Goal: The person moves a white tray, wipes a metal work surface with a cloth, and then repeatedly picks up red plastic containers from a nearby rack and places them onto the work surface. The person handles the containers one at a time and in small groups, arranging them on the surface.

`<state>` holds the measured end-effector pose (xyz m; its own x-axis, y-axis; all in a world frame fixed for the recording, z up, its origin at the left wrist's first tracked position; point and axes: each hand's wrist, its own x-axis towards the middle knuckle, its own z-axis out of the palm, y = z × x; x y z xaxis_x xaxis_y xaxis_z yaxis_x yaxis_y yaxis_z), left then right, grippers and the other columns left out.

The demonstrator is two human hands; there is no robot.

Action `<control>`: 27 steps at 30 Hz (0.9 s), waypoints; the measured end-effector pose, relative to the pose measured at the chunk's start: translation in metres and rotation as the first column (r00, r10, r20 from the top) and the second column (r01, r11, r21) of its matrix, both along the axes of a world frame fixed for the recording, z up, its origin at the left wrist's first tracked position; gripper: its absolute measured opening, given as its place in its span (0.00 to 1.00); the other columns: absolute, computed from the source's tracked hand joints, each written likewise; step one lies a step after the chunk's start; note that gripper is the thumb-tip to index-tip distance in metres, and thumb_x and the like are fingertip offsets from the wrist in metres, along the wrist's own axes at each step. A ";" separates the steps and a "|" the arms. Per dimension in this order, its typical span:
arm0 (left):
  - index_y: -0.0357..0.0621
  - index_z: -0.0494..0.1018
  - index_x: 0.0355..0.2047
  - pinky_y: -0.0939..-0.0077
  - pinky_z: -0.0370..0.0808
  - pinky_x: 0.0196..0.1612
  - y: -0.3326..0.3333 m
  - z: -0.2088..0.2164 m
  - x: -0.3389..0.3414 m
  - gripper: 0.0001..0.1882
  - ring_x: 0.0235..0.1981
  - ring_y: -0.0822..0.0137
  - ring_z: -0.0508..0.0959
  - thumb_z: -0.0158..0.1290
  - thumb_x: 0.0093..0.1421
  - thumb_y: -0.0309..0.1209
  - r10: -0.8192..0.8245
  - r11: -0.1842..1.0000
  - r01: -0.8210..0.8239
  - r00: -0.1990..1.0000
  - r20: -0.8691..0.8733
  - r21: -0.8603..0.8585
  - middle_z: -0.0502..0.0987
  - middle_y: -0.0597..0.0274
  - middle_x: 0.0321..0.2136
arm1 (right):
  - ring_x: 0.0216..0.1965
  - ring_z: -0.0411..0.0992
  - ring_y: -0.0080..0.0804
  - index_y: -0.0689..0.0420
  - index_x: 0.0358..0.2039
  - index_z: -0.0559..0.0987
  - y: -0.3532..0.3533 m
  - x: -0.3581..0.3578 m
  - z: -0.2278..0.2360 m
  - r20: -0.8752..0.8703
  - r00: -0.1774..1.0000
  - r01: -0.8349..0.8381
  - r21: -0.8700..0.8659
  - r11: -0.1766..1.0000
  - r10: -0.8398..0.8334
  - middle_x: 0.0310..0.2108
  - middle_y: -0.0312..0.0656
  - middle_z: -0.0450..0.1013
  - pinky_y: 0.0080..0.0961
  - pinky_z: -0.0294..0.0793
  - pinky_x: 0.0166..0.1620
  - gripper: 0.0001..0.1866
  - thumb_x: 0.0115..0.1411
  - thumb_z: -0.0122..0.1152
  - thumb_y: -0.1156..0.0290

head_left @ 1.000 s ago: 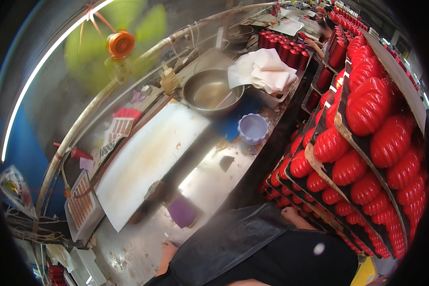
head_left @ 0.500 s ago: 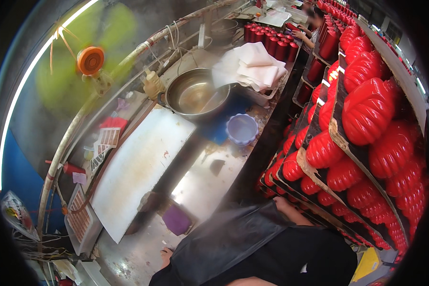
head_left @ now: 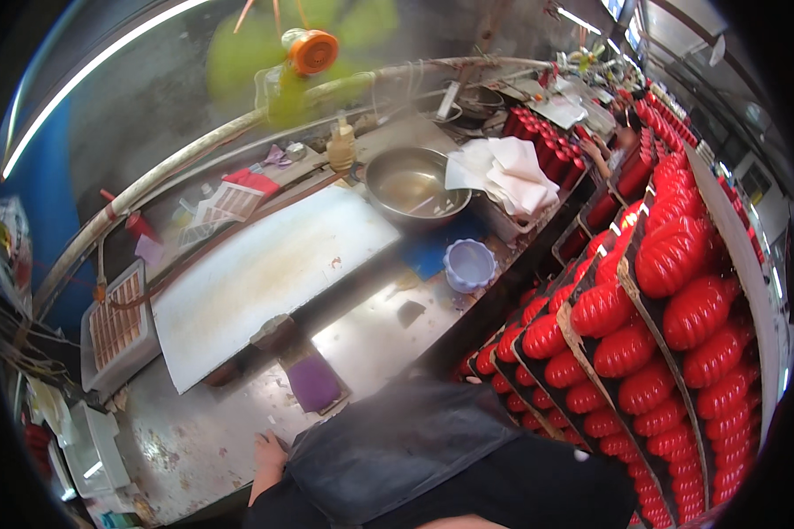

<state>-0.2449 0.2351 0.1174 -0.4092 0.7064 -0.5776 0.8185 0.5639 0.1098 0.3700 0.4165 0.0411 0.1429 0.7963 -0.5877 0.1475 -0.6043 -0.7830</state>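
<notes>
"Head view: how did the hands stand?"

"The left hand (head_left: 271, 454) rested on the near edge of the counter (head_left: 176, 441), fingers loosely spread, apparently holding nothing. Beyond the dark apron (head_left: 397, 458), between two and three o'clock from it, one small patch was probably the right hand (head_left: 474, 380). I couldn't tell whether that one was wide, narrow or gripping something."

"And the purple pad (head_left: 314, 383)?"

"On the counter, at one o'clock from the left hand, near but not touching. Its long axis seemed to run from eleven to five. The left hand was the nearer of the two."

"How many of each thing, going outward?"

"One apron, one pad. One white board (head_left: 273, 282) at twelve o'clock, its length running from eight to two, and one white tray (head_left: 119, 381) at ten. The glossy red ribbed pieces (head_left: 604, 309), between two and three, stood in tiers, too many to count."

"Farther off?"

"One pale-blue scalloped bowl (head_left: 469, 264) between one and two; one metal basin (head_left: 397, 189) at one, with one squeeze bottle (head_left: 340, 145) just beside it; one pile of white sheets (head_left: 507, 176); red cylinders (head_left: 554, 165), overlapping too much to count; and one fan (head_left: 313, 53) at twelve, its blades blurred."
</notes>
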 end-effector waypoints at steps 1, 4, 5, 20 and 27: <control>0.42 0.56 0.68 0.52 0.65 0.64 0.003 0.004 0.001 0.42 0.61 0.32 0.64 0.58 0.55 0.41 0.001 1.000 -0.001 1.000 -0.006 -0.006 0.52 0.24 0.66 | 0.45 0.76 0.34 0.55 0.51 0.80 0.008 -0.008 0.010 0.076 0.989 -0.134 0.088 0.987 0.128 0.43 0.45 0.79 0.29 0.71 0.52 0.19 0.66 0.53 0.58; 0.45 0.59 0.67 0.55 0.67 0.63 0.008 0.023 0.001 0.42 0.62 0.36 0.65 0.60 0.53 0.43 0.007 0.999 -0.007 1.000 -0.006 -0.041 0.53 0.27 0.66 | 0.44 0.77 0.39 0.52 0.57 0.76 0.025 -0.044 0.069 0.423 0.854 -0.393 0.141 0.909 0.304 0.42 0.48 0.79 0.32 0.73 0.50 0.21 0.64 0.57 0.62; 0.45 0.63 0.65 0.55 0.68 0.62 0.012 0.032 0.002 0.39 0.61 0.38 0.67 0.59 0.54 0.43 0.017 0.999 -0.017 1.000 -0.010 -0.030 0.57 0.29 0.65 | 0.31 0.79 0.28 0.60 0.57 0.73 0.036 -0.065 0.090 0.510 0.825 -0.431 0.286 0.856 0.245 0.31 0.44 0.79 0.26 0.78 0.37 0.21 0.64 0.57 0.70; 0.46 0.82 0.38 0.60 0.77 0.47 0.288 0.170 0.066 0.10 0.43 0.48 0.80 0.58 0.57 0.34 -0.309 0.729 0.216 0.951 0.030 0.649 0.82 0.50 0.36 | 0.46 0.77 0.54 0.55 0.52 0.78 0.304 -0.099 0.239 0.400 0.912 -0.257 0.734 0.629 -0.093 0.43 0.54 0.78 0.40 0.75 0.48 0.17 0.64 0.57 0.68; 0.46 0.69 0.61 0.56 0.63 0.66 0.466 0.140 0.111 0.41 0.65 0.43 0.63 0.68 0.45 0.39 -0.419 0.723 0.440 0.892 -0.167 0.533 0.64 0.39 0.63 | 0.46 0.75 0.51 0.53 0.47 0.78 0.438 -0.055 0.255 0.602 0.717 -0.270 0.706 0.655 -0.353 0.44 0.49 0.76 0.43 0.75 0.47 0.17 0.55 0.62 0.74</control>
